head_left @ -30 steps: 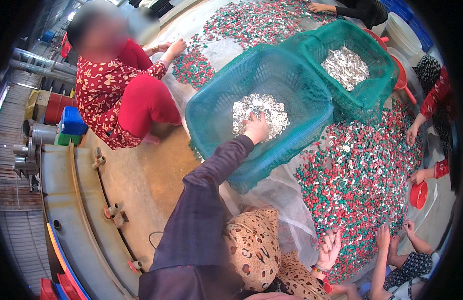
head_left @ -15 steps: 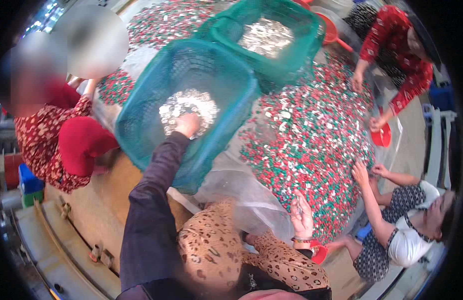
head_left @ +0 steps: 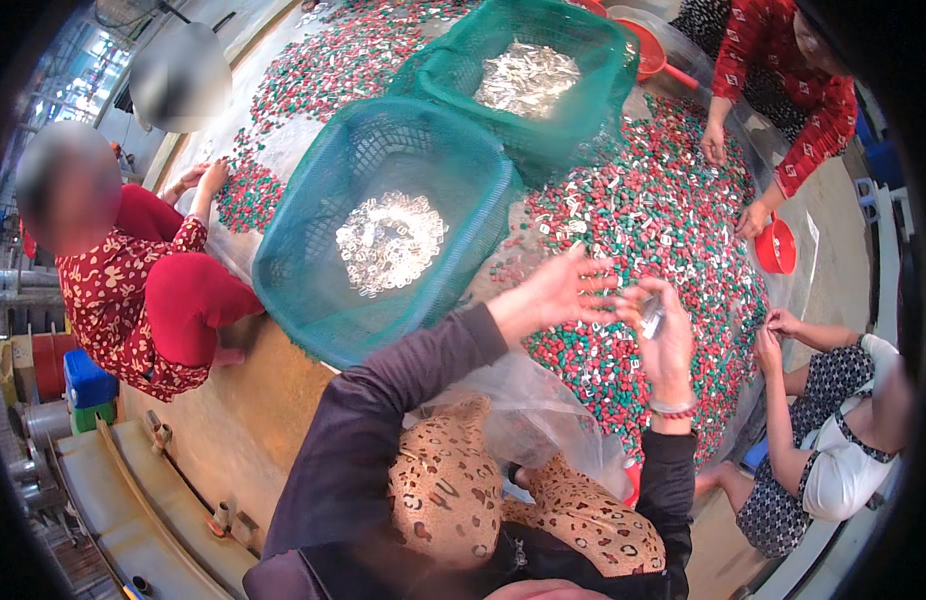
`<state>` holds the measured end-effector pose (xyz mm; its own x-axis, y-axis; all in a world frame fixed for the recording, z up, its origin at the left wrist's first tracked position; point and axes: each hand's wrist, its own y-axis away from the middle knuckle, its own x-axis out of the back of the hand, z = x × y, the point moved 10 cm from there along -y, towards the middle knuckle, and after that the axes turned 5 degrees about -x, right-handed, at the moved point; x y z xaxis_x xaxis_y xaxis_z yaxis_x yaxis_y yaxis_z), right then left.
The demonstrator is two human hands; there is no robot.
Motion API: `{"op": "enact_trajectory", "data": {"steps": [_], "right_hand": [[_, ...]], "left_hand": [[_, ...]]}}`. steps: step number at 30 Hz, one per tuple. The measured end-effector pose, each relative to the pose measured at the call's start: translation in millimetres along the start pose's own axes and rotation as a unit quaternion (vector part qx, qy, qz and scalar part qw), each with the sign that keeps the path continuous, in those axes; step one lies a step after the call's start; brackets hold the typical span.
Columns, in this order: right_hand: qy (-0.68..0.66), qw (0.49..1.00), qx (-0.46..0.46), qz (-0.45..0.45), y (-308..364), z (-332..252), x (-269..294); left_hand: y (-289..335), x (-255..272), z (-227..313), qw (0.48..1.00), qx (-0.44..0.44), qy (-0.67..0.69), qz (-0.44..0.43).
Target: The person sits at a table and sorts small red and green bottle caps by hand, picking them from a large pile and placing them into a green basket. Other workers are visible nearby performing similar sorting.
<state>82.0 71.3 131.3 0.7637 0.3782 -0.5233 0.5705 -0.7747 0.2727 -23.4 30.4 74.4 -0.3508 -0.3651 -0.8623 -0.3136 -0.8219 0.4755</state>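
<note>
I find the right grip (head_left: 668, 330) narrowed on shiny, clear-looking pieces (head_left: 651, 319), held in its curled fingers; their number I cannot tell. The left grip (head_left: 561, 292) stands wide just beside it, fingers spread toward it, and I see nothing held there. Beneath and beyond both grips lies the heap of red and green pieces (head_left: 583, 372), with pale pieces strewn through it. In my judgement, sound handling calls for firm right fingers, a cupped left palm directly under them and little height, since a slipped piece would be hard to pick out from that heap. Left of the left grip stands the blue-green netted basket (head_left: 291, 318), with pale ring-like pieces (head_left: 391, 243) gathered on its floor; I would clear its rim with the sleeve. Farther ahead, past the left grip, a green netted basket (head_left: 615, 85) holds pale, slender pieces (head_left: 526, 80); I advise against mixing the two lots.
</note>
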Motion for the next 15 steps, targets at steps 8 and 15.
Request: {"op": "enact_trajectory", "data": {"steps": [8, 15], "right_hand": [[0.577, 0.797, 0.179, -0.009, 4.7, 32.6, -78.1], [0.443, 0.857, 0.223, 0.137, 35.0, -46.2, -16.5]], "left_hand": [[-43.9, 43.4, -35.8, 0.974, -0.084, 0.209, 0.01], [-28.6, 35.8, 27.6, 0.952, -0.107, 0.286, 0.022]]}}
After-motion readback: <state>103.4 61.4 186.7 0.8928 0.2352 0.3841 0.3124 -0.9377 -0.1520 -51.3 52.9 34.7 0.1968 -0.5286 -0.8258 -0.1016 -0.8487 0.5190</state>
